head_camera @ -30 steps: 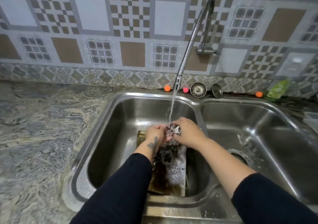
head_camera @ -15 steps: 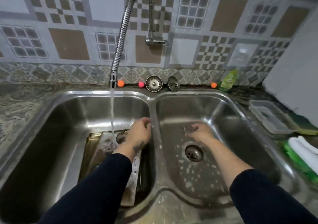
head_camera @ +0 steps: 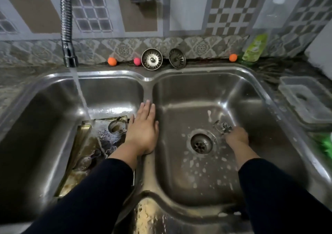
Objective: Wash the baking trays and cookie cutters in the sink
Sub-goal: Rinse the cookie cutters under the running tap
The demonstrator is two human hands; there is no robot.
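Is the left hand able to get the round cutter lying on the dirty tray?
Probably yes. The left hand is open, holding nothing, right beside the round cutter on the tray in the left basin. Nothing lies between them; only the water stream falls nearby.

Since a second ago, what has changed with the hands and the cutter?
Both hands held the small metal cookie cutter under the tap stream over the left basin. The right hand has carried it into the right basin, near the drain, fingers on it. The left hand let go and now lies flat by the divider. The dirty baking tray and running water stayed.
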